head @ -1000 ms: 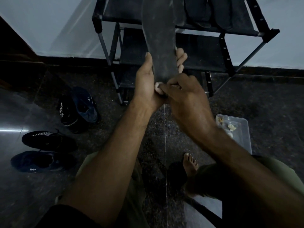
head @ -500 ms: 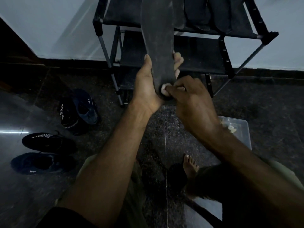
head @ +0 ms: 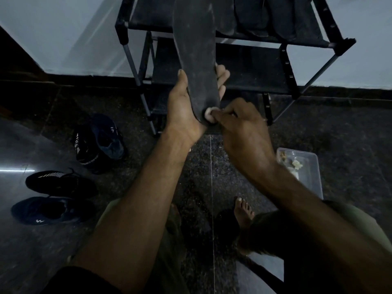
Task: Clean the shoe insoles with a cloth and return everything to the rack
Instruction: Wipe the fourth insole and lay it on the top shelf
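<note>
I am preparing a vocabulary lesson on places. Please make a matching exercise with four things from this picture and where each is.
Things:
1. long dark insole
2. small white cloth wad
3. clear plastic tray
4. black striped sneaker

Places:
A. floor, left of the person
B. pinched in the right hand
C. floor, right of the person
D. held in the left hand

Pairs: 1-D, 2-B, 3-C, 4-A

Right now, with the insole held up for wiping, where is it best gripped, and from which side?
Probably at its narrow heel end, from the left, as the left hand grips it now: thumb along one edge, fingers curled round the other. The insole is flat and thin and stands upright, so pinching across its width leaves the face bare for the cloth the right hand pinches.
</note>
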